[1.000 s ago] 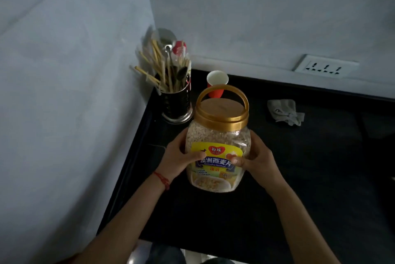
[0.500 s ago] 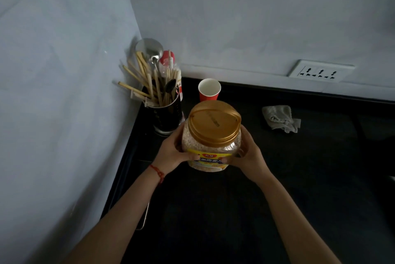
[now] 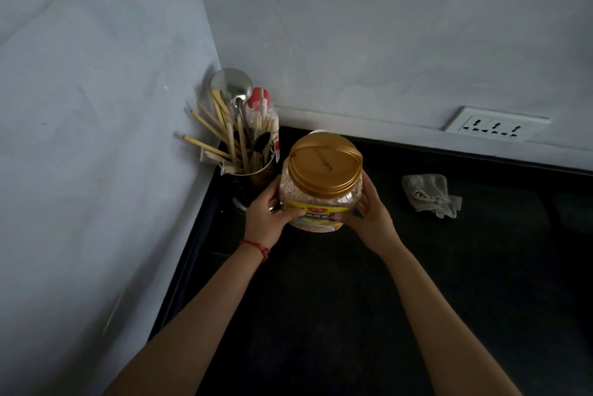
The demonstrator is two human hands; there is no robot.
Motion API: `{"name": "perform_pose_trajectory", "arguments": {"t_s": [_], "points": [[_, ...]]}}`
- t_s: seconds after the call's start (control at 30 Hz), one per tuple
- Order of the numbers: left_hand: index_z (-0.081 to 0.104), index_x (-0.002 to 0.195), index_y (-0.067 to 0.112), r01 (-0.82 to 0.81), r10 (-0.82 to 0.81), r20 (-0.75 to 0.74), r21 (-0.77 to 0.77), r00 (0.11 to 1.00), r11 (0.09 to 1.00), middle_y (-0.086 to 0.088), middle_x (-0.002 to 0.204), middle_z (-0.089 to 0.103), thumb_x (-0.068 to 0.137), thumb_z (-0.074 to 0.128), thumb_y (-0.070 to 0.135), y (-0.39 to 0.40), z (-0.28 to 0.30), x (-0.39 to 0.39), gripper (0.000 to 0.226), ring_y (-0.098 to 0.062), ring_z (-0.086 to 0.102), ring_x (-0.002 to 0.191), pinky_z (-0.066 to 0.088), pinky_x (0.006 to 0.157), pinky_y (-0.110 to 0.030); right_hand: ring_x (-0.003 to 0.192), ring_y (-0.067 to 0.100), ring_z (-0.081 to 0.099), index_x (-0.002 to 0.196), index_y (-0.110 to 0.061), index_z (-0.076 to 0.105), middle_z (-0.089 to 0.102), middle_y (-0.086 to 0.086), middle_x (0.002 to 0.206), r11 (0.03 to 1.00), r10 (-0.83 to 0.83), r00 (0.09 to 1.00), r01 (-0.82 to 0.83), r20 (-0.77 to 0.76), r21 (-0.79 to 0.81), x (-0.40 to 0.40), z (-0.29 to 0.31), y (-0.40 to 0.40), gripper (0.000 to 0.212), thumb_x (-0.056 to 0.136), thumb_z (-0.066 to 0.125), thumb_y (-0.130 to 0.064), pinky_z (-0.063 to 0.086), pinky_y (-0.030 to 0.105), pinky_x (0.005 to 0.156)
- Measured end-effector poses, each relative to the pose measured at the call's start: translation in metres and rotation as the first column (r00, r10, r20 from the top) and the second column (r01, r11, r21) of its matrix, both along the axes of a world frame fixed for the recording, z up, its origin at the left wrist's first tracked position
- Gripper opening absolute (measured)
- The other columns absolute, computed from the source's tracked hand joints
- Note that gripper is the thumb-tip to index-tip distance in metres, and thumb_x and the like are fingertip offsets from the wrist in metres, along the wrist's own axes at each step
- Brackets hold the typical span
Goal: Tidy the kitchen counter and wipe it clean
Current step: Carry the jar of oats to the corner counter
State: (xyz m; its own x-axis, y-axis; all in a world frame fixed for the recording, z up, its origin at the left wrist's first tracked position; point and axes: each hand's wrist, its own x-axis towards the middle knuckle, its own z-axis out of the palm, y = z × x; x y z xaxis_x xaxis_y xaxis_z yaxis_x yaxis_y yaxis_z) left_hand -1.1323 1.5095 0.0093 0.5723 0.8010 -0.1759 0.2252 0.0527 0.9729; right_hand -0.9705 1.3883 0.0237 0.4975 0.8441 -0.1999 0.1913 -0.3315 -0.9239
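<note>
Both hands are on the oat jar (image 3: 321, 190): my left hand (image 3: 268, 214) wraps its left side with the thumb curled across the yellow label, and my right hand (image 3: 372, 219) cups the right side, fingers bent round the clear wall. Between them the jar sits upright, gold lid (image 3: 324, 164) screwed on, at the back left of the black counter (image 3: 353, 315). Its base is hidden behind my fingers, so I can't say for sure whether it is resting on the counter or just above it. It stands just beside the utensil holder (image 3: 247, 183) in the corner, which is crammed with chopsticks and a ladle; my left knuckles are close to that holder, perhaps touching it.

As I judge it, the tidying is partly along. The jar is nearly in its place against the wall, next to the holder, and what remains for it is to settle it and let go. A sliver of white rim shows behind the lid, but I can't tell what it belongs to.

The wiping looks not yet begun. The grey cloth (image 3: 430, 195) lies crumpled on the counter well to the right, near the back wall below the wall socket (image 3: 495, 127), and neither hand is on it. So I reckon the larger half of the job is left: release the jar, take up the cloth, and wipe the dark surface.
</note>
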Motion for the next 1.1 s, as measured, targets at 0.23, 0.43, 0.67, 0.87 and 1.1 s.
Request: {"name": "perform_pose_trajectory", "arguments": {"t_s": [0.23,0.43,0.67,0.87,1.1], "points": [[0.046,0.131,0.013,-0.08,0.081,-0.073,0.026,0.994,0.997,-0.009,0.131,0.056,0.072,0.074,0.019,0.002,0.005,0.012,0.066,-0.02,0.051,0.124,0.045,0.102,-0.037,0.133,0.016,0.039,0.144,-0.036,0.013,0.044,-0.007,0.141,0.999,-0.047,0.999,0.047,0.001,-0.013,-0.001,0.002,0.014,0.089,0.079,0.068,-0.013,0.037,0.038,0.106],[0.045,0.132,0.014,-0.112,0.113,-0.121,0.018,0.986,0.994,-0.01,0.134,0.053,0.075,0.072,0.023,-0.005,0.011,0.014,0.064,-0.022,0.049,0.126,0.043,0.104,-0.042,0.13,0.017,0.044,0.141,-0.028,0.031,0.05,-0.001,0.139,0.985,-0.164,0.985,0.166,0.046,-0.05,-0.017,0.006,0.006,0.063,0.086,0.061,-0.023,0.039,0.04,0.106],[0.044,0.132,0.01,-0.121,0.1,-0.245,-0.07,0.964,0.99,-0.014,0.136,0.051,0.082,0.065,0.027,-0.023,0.012,0.002,0.057,-0.026,0.051,0.123,0.043,0.101,-0.036,0.126,0.014,0.047,0.134,-0.023,0.044,0.051,0.001,0.137,0.95,-0.277,0.959,0.282,0.052,-0.136,-0.038,0.011,-0.036,0.049,0.087,0.058,-0.03,0.041,0.028,0.097],[0.056,0.12,0.01,0.14,-0.154,-0.345,-0.064,0.926,0.988,-0.01,0.12,0.062,0.086,0.059,0.025,-0.061,0.004,-0.01,0.037,-0.017,0.058,0.108,0.043,0.085,-0.024,0.11,0.007,0.055,0.126,-0.023,0.052,0.059,-0.004,0.124,0.847,-0.498,0.867,0.49,0.016,-0.206,-0.07,-0.007,-0.114,0.037,0.089,0.056,-0.026,0.043,0.024,0.092],[0.061,0.111,0.01,0.474,-0.463,-0.401,-0.079,0.79,0.877,-0.008,0.111,0.066,0.088,0.057,0.025,-0.136,-0.007,-0.012,0.028,-0.013,0.059,0.096,0.047,0.088,-0.025,0.099,0.017,0.064,0.11,-0.018,0.063,0.068,0.002,0.103,0.58,-0.814,0.568,0.798,-0.12,-0.162,-0.126,-0.024,-0.247,0.022,0.09,0.056,-0.02,0.051,0.039,0.092]]}}
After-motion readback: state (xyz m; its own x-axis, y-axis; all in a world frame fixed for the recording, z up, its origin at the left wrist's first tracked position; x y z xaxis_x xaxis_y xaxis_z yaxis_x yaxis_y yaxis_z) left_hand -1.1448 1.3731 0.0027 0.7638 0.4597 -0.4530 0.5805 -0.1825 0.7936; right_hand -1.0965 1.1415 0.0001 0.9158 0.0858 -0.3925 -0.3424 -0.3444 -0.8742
